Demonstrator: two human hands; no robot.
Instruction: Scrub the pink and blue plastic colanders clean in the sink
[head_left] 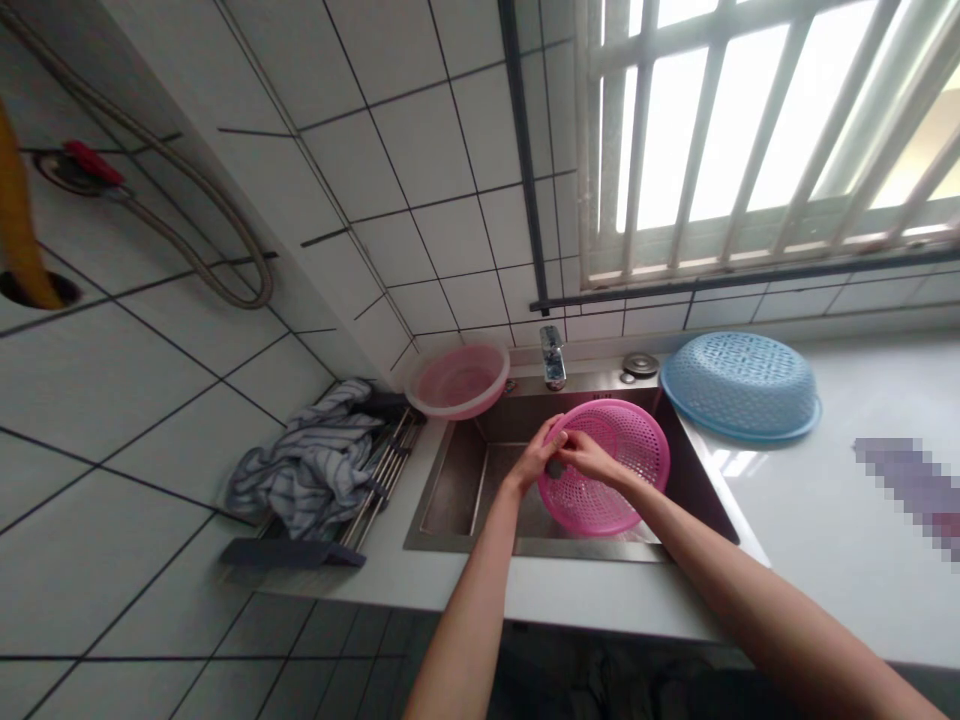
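A round pink colander (pixel 651 450) is tilted inside the steel sink, its holed inner side facing me. My left hand (pixel 534 460) is closed at the colander's left rim. My right hand (pixel 586 456) reaches across the colander's inside to the same rim, its fingers pinched together against the left hand. Between the two hands shows a small dark grey lump (pixel 555 468), perhaps a scrubber; which hand bears it is unclear. Both hands' fingertips are partly hidden. Behind the colander stands the chrome faucet (pixel 553 358).
The sink (pixel 442 500) is set into a white counter. A pink basin (pixel 459 380) sits at its back left corner, an upturned blue basket (pixel 742 385) to the right. Left lie a metal rack (pixel 382 470) and striped cloth (pixel 311 460). A drain strainer (pixel 640 365) rests behind.
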